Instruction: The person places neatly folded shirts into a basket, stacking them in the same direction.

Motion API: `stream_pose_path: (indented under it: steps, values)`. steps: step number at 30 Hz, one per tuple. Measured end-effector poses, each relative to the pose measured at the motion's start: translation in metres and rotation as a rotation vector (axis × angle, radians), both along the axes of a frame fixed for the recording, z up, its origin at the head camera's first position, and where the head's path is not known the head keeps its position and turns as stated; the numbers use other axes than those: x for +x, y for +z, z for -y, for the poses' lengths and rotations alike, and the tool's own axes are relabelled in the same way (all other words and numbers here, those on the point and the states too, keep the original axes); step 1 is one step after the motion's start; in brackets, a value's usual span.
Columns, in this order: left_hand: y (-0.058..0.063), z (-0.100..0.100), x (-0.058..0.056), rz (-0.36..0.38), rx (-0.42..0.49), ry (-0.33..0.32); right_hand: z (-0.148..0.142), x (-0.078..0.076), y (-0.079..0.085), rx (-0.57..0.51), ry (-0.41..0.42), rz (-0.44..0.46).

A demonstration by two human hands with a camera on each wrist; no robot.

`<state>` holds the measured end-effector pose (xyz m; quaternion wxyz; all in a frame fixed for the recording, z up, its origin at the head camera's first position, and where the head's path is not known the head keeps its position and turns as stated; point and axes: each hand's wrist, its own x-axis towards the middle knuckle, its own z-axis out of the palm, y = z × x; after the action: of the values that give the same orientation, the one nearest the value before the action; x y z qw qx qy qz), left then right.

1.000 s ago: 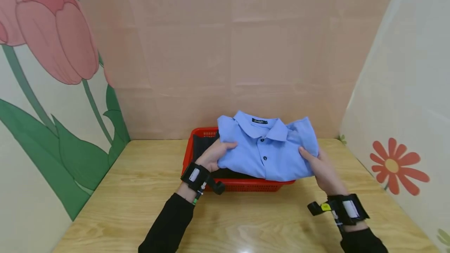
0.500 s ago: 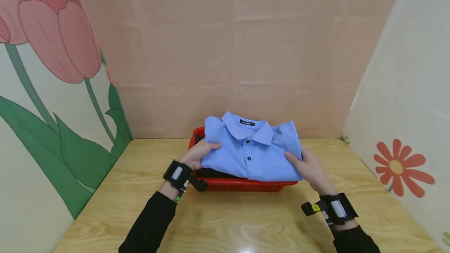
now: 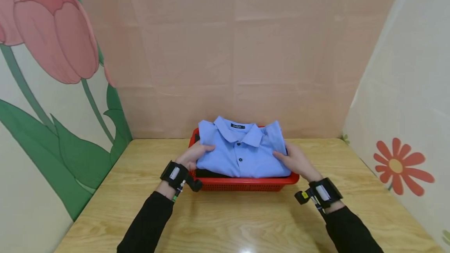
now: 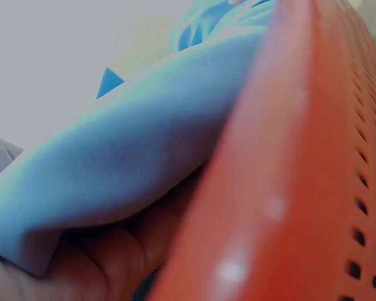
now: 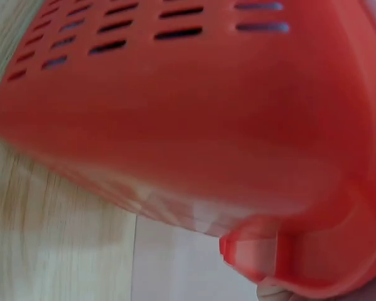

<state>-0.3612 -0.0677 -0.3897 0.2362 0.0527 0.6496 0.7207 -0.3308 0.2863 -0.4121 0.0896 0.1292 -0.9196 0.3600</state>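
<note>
A folded light-blue shirt (image 3: 242,153) with its collar and dark buttons facing up lies over the red plastic basket (image 3: 246,184). My left hand (image 3: 195,154) grips the shirt's left side, thumb on top and fingers underneath. In the left wrist view those fingers (image 4: 118,260) curl under the blue cloth just inside the basket rim. My right hand (image 3: 297,160) holds the shirt's right side, its thumb on top and its other fingers hidden. The right wrist view shows mostly the basket's outer wall (image 5: 175,125).
Dark folded cloth (image 3: 211,173) shows in the basket below the shirt. The basket stands on a wooden table (image 3: 225,218), near the beige back wall (image 3: 232,57). Flower-printed panels flank the table on both sides.
Both hands have carried the shirt leftward and lowered it, so it now lies within the basket's outline. More of the basket's right rim shows.
</note>
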Motion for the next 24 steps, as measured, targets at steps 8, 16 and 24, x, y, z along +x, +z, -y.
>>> stream_pose_path:
  steps: [8, 16, 24]
  values:
    - [-0.006, 0.006, -0.002, -0.043, -0.1, 0.051, -0.003, -0.014, 0.006, 0.039, -0.016, 0.079]
    - [0.007, 0.019, -0.002, -0.249, -0.267, 0.086, -0.01, -0.027, 0.007, 0.067, -0.036, -0.127]
    - [0.014, 0.022, 0.003, -0.552, -0.695, 0.08, -0.015, -0.031, -0.004, 0.282, 0.021, -0.213]
